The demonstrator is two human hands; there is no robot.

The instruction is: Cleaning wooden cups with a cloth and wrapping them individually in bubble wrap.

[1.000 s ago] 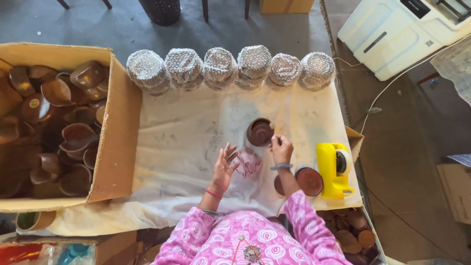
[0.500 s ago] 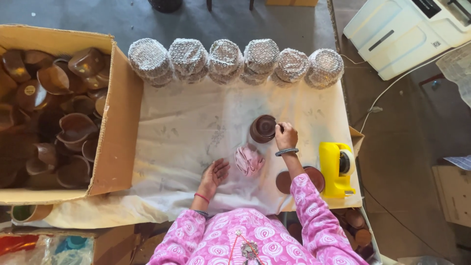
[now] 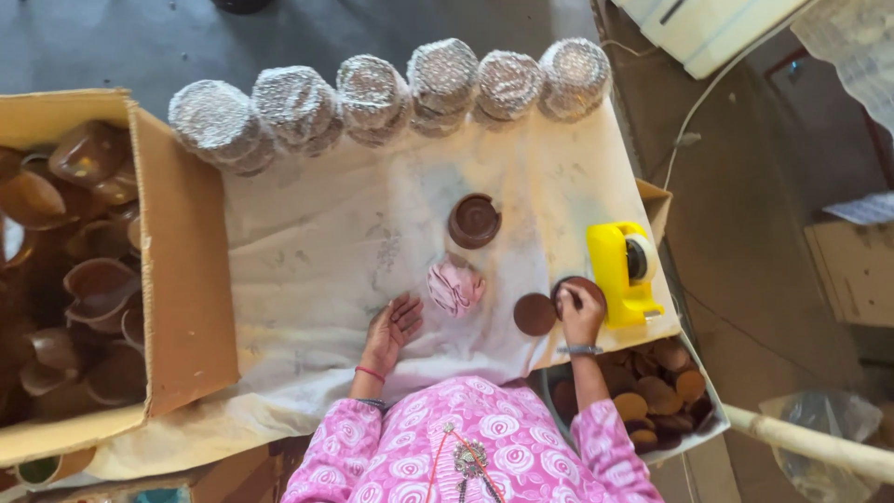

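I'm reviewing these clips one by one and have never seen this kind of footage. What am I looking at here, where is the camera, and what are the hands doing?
There is no machine: a person in a pink patterned top works with bare hands, and the single camera sits on their head, looking straight down. The left hand lies flat and open on the white cloth covering the table. The right hand rests on a round brown lid beside the yellow tape dispenser; whether the fingers grip it is hard to tell. A second brown lid lies next to it. On the cloth also sit a brown clay pot and a crumpled pink cloth. Along the far edge stands a row of bubble-wrapped bundles. A cardboard box on the left holds more brown clay pieces.
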